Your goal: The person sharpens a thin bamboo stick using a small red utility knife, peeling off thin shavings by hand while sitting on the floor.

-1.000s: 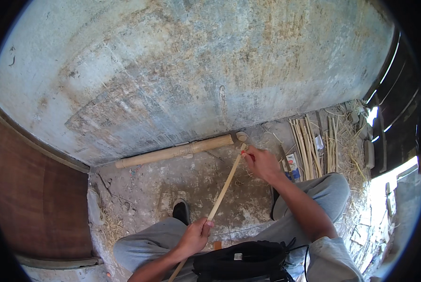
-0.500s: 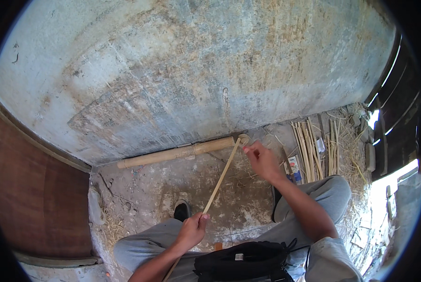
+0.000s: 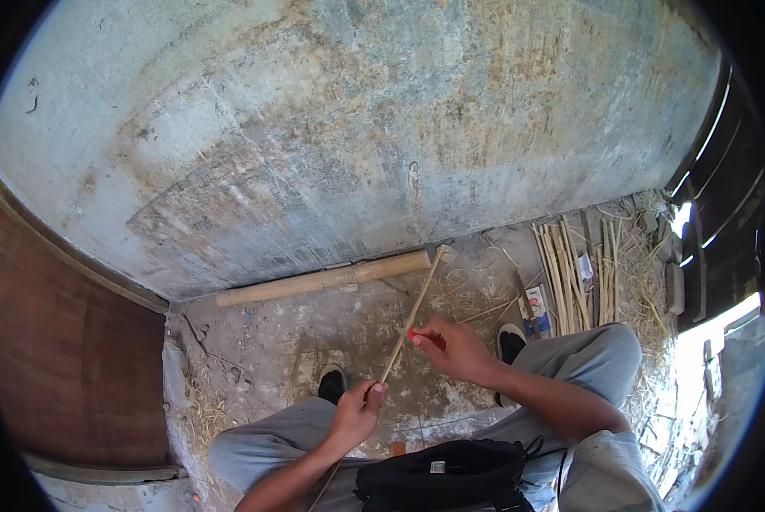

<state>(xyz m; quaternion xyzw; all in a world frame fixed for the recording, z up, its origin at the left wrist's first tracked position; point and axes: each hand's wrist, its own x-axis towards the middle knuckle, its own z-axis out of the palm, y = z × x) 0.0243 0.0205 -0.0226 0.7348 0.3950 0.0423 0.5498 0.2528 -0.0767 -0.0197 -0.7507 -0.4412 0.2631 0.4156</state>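
The left hand (image 3: 354, 416) is closed around the lower part of a thin bamboo strip (image 3: 408, 320), which slants up and away from the lap until its far tip rests near the end of a thick bamboo pole (image 3: 323, 280) lying on the floor along the foot of the wall (image 3: 357, 128). The right hand (image 3: 447, 348) pinches the strip about midway, with something small and red at the fingertips; what it is cannot be told. To work the strip well, it seems best to keep the lower grip firm so the strip does not twist, and to let the pinching fingers slide along its line rather than across it, since a thin sliver like this would probably bend or splinter under side pressure. Room is tight ahead: the wall stands just past the pole, so the tip has little way forward. To the right a bundle of split sticks (image 3: 562, 273) lies on the concrete floor (image 3: 263, 341) among straw, near the right shoe (image 3: 510, 341); the left shoe (image 3: 332, 382) sits just beside the strip. A black bag (image 3: 442, 478) rests on the lap, close under both forearms
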